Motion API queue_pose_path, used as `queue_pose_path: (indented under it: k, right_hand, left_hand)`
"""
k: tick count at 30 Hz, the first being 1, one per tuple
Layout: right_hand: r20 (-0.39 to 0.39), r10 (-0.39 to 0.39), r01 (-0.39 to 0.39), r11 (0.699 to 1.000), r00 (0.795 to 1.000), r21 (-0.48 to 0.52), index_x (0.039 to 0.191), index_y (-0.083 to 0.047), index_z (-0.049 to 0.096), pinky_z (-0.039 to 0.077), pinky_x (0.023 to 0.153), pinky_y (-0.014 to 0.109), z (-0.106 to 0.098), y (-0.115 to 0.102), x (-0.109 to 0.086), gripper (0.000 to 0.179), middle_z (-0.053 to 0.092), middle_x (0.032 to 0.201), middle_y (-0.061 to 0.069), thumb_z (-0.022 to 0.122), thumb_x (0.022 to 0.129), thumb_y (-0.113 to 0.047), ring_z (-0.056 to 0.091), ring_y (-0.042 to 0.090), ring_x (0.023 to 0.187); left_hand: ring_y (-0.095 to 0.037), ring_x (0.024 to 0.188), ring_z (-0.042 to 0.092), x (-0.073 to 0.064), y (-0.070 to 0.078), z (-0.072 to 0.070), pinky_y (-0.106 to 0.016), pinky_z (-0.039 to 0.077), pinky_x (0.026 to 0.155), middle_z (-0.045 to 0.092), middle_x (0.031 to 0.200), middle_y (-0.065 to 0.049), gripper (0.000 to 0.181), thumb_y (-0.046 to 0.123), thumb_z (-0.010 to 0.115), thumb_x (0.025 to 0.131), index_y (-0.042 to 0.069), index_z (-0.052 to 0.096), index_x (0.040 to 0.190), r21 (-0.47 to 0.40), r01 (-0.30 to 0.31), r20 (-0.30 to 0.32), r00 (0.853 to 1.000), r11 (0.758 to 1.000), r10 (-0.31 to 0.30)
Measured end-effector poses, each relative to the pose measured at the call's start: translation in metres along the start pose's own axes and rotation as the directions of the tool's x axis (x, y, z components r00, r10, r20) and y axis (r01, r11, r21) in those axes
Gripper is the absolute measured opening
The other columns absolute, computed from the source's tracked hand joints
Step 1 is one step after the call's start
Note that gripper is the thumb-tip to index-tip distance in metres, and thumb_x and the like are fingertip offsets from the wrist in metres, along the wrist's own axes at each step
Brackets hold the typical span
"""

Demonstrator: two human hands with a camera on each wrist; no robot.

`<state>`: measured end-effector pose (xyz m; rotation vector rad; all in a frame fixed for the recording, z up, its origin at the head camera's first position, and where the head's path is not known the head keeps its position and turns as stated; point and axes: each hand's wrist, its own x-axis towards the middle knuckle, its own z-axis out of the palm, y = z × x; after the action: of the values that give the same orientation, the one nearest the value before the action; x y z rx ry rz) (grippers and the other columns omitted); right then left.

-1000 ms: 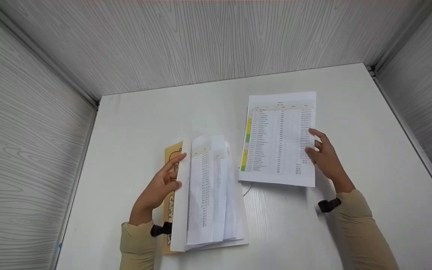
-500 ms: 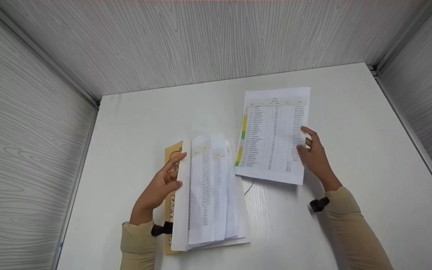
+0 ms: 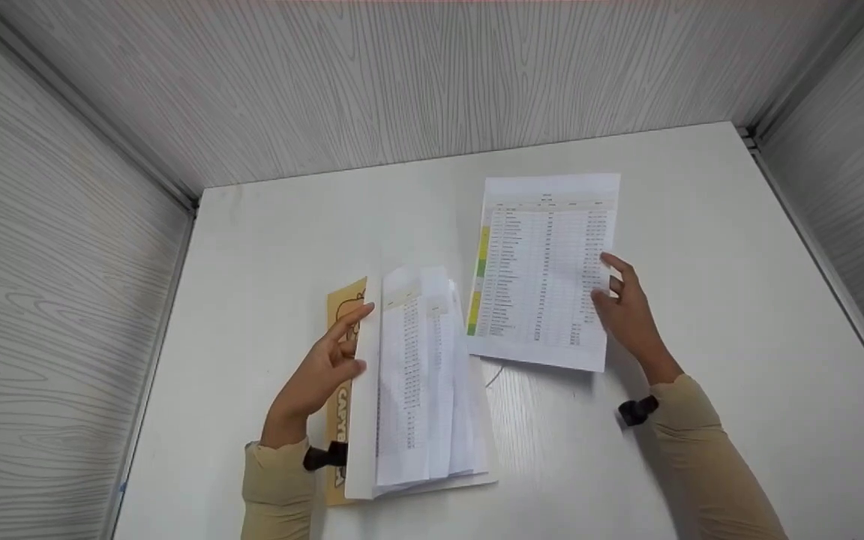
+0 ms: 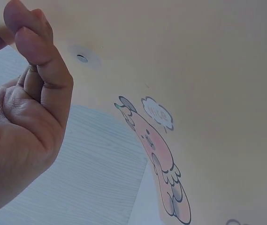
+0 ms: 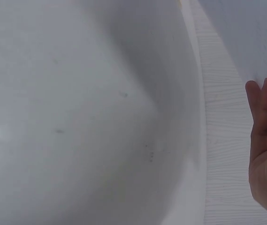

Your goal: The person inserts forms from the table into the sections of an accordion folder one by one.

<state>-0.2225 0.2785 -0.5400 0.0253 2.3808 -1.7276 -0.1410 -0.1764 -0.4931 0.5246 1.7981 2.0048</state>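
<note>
My left hand (image 3: 319, 371) grips the front cover of a folder (image 3: 361, 457) in the head view, thumb on the white inner side. The cover stands raised, showing a strip of its tan, cartoon-printed outside. Loose printed sheets (image 3: 406, 375) lie fanned inside. In the left wrist view that cover (image 4: 217, 93) fills much of the picture, with a cartoon animal and a "Nice" bubble. To the right, my right hand (image 3: 631, 319) pinches the right edge of a printed table sheet (image 3: 541, 262), coloured yellow and green along its left side. It is held up over the table, its lower left corner close to the folder's sheets.
The white table (image 3: 289, 225) is bordered by grey wood-grain panels (image 3: 417, 82) at the back and both sides. A thin dark line (image 3: 495, 376) shows on the tabletop between folder and sheet. The right wrist view shows the pale table surface (image 5: 77, 117).
My right hand has moved left with the printed sheet, bringing it nearer the folder, then nearly stopped. The left hand keeps its grip on the cover in almost the same place.
</note>
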Motion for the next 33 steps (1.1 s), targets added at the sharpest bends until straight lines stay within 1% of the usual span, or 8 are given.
queue_pose_path:
  k: [1,2,9,12,13,16,26,33]
  right_hand:
    - [0.004,-0.004,0.004,1.0,1.0,0.016,0.154,-0.022,0.016,0.053,0.076,0.021,-0.001,0.001,0.001,0.065,0.046,0.143,0.02,0.044,0.099,-0.005,0.062,0.01,0.104]
    - [0.008,-0.01,0.009,0.999,1.0,0.033,0.154,-0.021,0.015,0.053,0.076,0.021,-0.002,0.003,0.002,0.065,0.045,0.143,0.021,0.044,0.098,-0.004,0.062,0.01,0.104]
    - [0.049,-0.007,0.003,0.997,0.999,0.078,0.154,-0.022,0.016,0.053,0.075,0.022,0.002,0.015,0.0,0.065,0.045,0.143,0.02,0.042,0.098,-0.002,0.062,0.011,0.103]
    - [0.058,0.005,-0.008,0.999,0.998,0.052,0.153,-0.025,0.017,0.053,0.075,0.023,0.007,0.018,-0.003,0.064,0.047,0.142,0.018,0.043,0.099,-0.005,0.062,0.011,0.102]
    - [0.061,0.008,-0.011,0.999,0.998,0.05,0.153,-0.026,0.017,0.053,0.075,0.024,0.008,0.019,-0.004,0.063,0.048,0.142,0.018,0.043,0.099,-0.005,0.063,0.012,0.102]
    - [0.078,0.002,-0.005,0.999,0.997,0.041,0.152,-0.027,0.019,0.053,0.075,0.025,0.012,0.022,-0.009,0.062,0.049,0.14,0.018,0.044,0.099,-0.006,0.063,0.014,0.101]
    - [0.151,0.017,-0.027,0.998,0.988,0.064,0.152,-0.025,0.019,0.054,0.073,0.026,0.016,0.025,-0.016,0.063,0.05,0.14,0.018,0.042,0.098,-0.003,0.066,0.015,0.098]
    - [0.189,0.039,-0.046,0.998,0.981,0.037,0.153,-0.025,0.018,0.053,0.074,0.026,0.011,0.023,-0.024,0.065,0.048,0.14,0.019,0.043,0.098,-0.003,0.064,0.014,0.1]
  left_hand:
    - [-0.007,0.076,0.057,0.003,0.002,0.0,-0.022,0.049,0.071,0.057,0.119,-0.032,0.074,-0.004,0.049,0.09,0.005,0.014,0.154,0.003,-0.001,0.004,1.0,1.0,0.001]
    - [-0.007,0.073,0.056,0.006,0.004,0.0,-0.022,0.048,0.069,0.056,0.116,-0.036,0.074,-0.004,0.049,0.09,0.005,0.014,0.154,0.02,-0.002,0.008,1.0,1.0,0.002]
    - [-0.007,0.075,0.058,0.01,0.005,0.0,-0.021,0.05,0.068,0.063,0.108,-0.016,0.072,-0.002,0.05,0.091,0.007,0.016,0.154,0.035,-0.013,0.007,1.0,0.999,0.013]
    - [-0.01,0.079,0.06,0.01,0.005,0.0,-0.022,0.051,0.069,0.06,0.113,-0.025,0.072,-0.002,0.05,0.092,0.008,0.015,0.154,0.023,-0.017,0.009,1.0,1.0,0.016]
    - [-0.013,0.085,0.062,0.01,0.005,0.0,-0.025,0.053,0.072,0.055,0.123,-0.03,0.072,-0.002,0.049,0.092,0.009,0.015,0.154,0.005,-0.015,0.011,1.0,1.0,0.015]
    - [-0.011,0.082,0.061,0.01,0.006,0.0,-0.023,0.052,0.07,0.055,0.12,-0.032,0.072,-0.003,0.049,0.092,0.009,0.016,0.155,0.011,-0.017,0.01,1.0,1.0,0.017]
    - [-0.002,0.064,0.048,0.01,0.007,0.001,-0.018,0.044,0.062,0.059,0.089,0.003,0.073,-0.006,0.049,0.089,0.005,0.017,0.154,0.056,-0.014,-0.021,1.0,0.998,0.016]
    - [-0.005,0.07,0.051,0.009,0.008,0.002,-0.02,0.045,0.066,0.064,0.108,-0.011,0.074,-0.008,0.047,0.087,0.005,0.017,0.154,0.045,0.0,-0.032,0.999,0.999,0.002]
